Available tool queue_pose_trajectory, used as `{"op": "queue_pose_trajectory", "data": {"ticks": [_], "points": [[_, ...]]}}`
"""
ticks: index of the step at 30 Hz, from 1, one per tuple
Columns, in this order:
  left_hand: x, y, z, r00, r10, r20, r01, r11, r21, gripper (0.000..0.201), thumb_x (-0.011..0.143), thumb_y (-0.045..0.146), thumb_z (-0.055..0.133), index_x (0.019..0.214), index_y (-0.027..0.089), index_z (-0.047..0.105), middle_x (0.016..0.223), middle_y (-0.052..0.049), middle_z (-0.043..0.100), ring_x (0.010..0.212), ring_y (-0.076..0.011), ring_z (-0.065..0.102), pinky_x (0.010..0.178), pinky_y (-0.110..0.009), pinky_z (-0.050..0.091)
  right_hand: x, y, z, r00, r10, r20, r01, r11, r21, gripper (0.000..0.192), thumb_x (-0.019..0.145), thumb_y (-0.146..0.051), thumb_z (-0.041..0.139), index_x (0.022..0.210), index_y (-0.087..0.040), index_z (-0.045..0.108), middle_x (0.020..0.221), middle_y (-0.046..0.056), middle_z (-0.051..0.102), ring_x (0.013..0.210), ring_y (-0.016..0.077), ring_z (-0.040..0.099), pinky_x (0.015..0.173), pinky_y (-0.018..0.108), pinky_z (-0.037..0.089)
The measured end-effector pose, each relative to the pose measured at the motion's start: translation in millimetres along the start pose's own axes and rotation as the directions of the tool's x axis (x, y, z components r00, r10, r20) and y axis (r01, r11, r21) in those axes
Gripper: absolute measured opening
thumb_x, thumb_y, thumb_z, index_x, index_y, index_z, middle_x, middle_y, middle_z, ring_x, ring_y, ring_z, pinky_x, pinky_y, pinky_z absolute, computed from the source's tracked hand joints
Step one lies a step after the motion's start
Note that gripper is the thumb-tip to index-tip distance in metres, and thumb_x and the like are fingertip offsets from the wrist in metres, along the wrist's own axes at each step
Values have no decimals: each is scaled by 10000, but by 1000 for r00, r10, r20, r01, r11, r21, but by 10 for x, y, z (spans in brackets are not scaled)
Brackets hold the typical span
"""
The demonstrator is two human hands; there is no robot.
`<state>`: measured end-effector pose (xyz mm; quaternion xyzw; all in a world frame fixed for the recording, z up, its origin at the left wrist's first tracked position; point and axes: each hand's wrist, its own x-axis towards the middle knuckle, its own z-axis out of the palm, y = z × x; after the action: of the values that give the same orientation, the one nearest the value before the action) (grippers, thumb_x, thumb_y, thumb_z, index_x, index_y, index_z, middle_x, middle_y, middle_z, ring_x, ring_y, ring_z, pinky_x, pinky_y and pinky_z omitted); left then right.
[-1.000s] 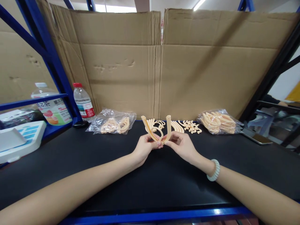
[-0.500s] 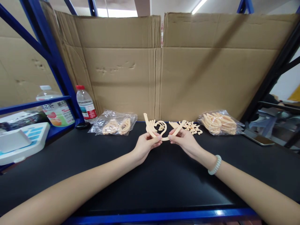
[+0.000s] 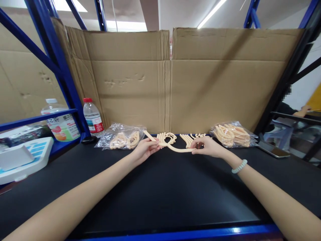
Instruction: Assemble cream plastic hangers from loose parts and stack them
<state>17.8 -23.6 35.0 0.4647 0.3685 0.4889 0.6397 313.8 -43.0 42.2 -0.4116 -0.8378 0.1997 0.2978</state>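
Note:
Between my two hands is a pale, wood-coloured curved strip (image 3: 179, 149), held just above the black table. My left hand (image 3: 145, 150) pinches it near the left, and a straight end sticks out up and left past the fingers. My right hand (image 3: 206, 146) grips the right end between thumb and fingers. Whether it is one piece or two joined ones, I cannot tell. Right behind it lie a group of pale curved pieces (image 3: 169, 136) and a row of pale strips (image 3: 186, 140). Small hooked pieces (image 3: 199, 135) are partly hidden behind my right hand.
Clear plastic bags of pale pieces lie at left (image 3: 122, 138) and right (image 3: 232, 134). A phone (image 3: 274, 150) rests by the right bag. A red-capped bottle (image 3: 92, 117) stands at left, near a white-and-blue plastic object (image 3: 37, 154). Cardboard (image 3: 130, 100) walls the back.
My hands have moved apart, the right one farther right and the left one farther left. The held strip has turned from a deep U to a flatter, wider line. The camera view has tilted slightly up.

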Motion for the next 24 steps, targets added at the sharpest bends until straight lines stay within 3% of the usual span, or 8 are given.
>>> {"op": "queue_pose_trajectory", "data": {"ticks": [4,8,10,13,16,19,24], "points": [[65,167,-213,996,34,77,-43,991,124,163,667,75,733,782,144,641,726,-21,679,697,-97,664,729,-188,532,-25,69,-112,993,48,108,-42,997,-58,146,716,-292,693,753,-150,696,752,38,673,678,158,568,616,268,428],[44,339,-332,966,-43,256,-56,929,367,223,540,128,816,699,144,660,673,-9,677,652,-133,637,639,-223,500,-50,85,-184,978,71,197,-45,990,-133,101,694,-244,674,720,-152,707,692,24,643,649,151,534,591,258,399],[17,410,-343,920,-73,385,-186,784,593,183,555,179,807,674,158,670,659,1,668,639,-135,608,613,-219,459,-57,85,-194,971,68,228,-34,988,-149,102,693,-243,672,722,-154,713,689,22,637,649,149,530,596,256,398],[-11,456,-332,856,-99,508,-420,441,793,116,642,262,747,695,184,680,703,5,661,663,-133,576,601,-206,405,-57,99,-185,963,79,256,-43,989,-145,133,692,-268,684,742,-150,721,692,26,635,639,148,529,585,254,404],[-7,422,-329,845,-101,525,-478,299,826,115,666,287,717,700,187,672,681,9,638,642,-136,549,583,-208,380,-46,136,-163,954,96,283,-65,991,-118,157,702,-290,684,753,-147,725,667,23,631,609,143,531,563,249,408],[16,349,-344,846,-95,525,-486,269,831,141,679,315,690,666,180,650,639,13,603,610,-136,534,562,-211,368,-36,179,-142,954,125,273,-101,990,-100,141,694,-276,686,742,-147,719,649,21,638,596,144,546,550,244,412],[62,233,-369,881,-12,473,-447,312,839,164,675,336,673,670,183,615,609,22,568,569,-129,509,523,-208,345,-32,247,-129,957,150,248,-130,987,-97,139,683,-279,693,728,-150,712,648,27,655,598,154,575,553,250,429]]}}
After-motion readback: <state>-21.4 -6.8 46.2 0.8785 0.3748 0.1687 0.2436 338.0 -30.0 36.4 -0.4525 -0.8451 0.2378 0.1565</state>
